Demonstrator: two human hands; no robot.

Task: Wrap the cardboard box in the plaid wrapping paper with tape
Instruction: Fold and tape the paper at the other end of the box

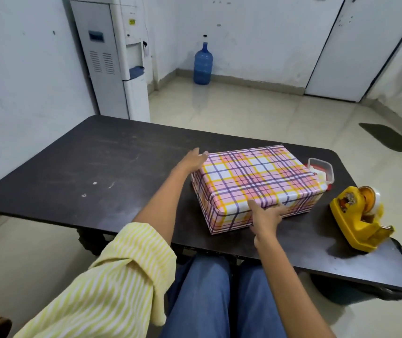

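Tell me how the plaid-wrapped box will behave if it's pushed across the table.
The wrapped box is low, wide and flat on the table, so it should slide, not tip. Its glossy paper may slip under the left hand and right hand. It is probably stiff: the edges look crisp.

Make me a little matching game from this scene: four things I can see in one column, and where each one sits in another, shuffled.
Things:
1. wrapped box
2. tape dispenser
3. clear plastic container
4. blue water jug

Places:
A. on the floor by the far wall
B. between the two hands, on the table
C. near the table's right end, closest to the person
D. just behind the box's right end

Pairs: 1-B, 2-C, 3-D, 4-A
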